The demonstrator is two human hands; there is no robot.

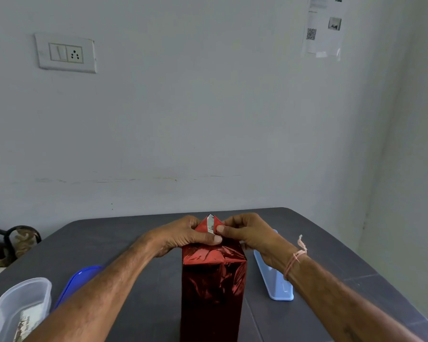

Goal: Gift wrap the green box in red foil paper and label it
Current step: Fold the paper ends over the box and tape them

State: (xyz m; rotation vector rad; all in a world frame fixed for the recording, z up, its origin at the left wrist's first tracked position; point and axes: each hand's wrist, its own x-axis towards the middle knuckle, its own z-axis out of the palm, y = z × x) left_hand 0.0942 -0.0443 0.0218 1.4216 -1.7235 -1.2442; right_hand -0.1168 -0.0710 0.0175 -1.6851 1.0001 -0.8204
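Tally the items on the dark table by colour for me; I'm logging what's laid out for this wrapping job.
Red: 1, the tall box wrapped in red foil paper
Dark blue: 1, the flat plastic lid
Light blue: 1, the long plastic tray
Clear: 1, the translucent plastic container
Total: 4

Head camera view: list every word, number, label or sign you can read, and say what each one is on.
No text can be read here.
Wall notice: printed lines and a QR code, too small and blurred.
Clear plastic container: a printed item inside, its lettering blurred.
Switch and socket plate: no markings visible.
Red foil paper: no label visible.
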